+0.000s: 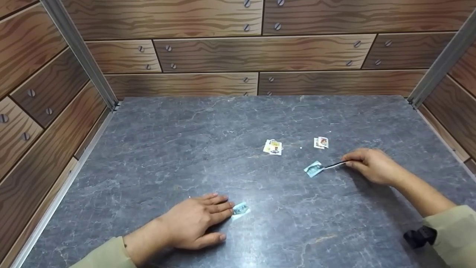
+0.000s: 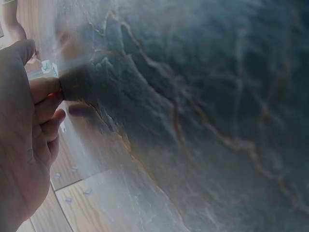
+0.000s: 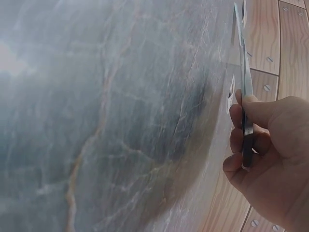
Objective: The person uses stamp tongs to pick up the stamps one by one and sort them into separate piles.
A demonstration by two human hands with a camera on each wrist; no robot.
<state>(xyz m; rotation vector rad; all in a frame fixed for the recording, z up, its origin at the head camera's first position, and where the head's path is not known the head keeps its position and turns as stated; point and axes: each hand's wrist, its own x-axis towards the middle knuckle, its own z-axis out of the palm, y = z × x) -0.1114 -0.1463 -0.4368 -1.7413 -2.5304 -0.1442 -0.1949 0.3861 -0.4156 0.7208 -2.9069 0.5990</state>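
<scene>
My right hand (image 1: 368,163) pinches a pair of thin metal tweezers (image 1: 335,165) whose tips meet a small blue-green stamp (image 1: 313,169) on the grey marbled table (image 1: 178,149). In the right wrist view the tweezers (image 3: 245,92) run up from between thumb and fingers (image 3: 251,113). My left hand (image 1: 197,221) lies flat on the table near the front, fingers straight, fingertips touching a second pale blue stamp (image 1: 240,209). That blue stamp (image 2: 49,67) shows faintly past the fingers (image 2: 46,104) in the left wrist view.
Two more small stamp piles lie farther back: a yellowish one (image 1: 273,147) and a red-and-white one (image 1: 321,142). Wood-pattern walls (image 1: 238,48) with metal corner posts close the table on three sides. A black wrist strap (image 1: 420,236) sits on my right sleeve.
</scene>
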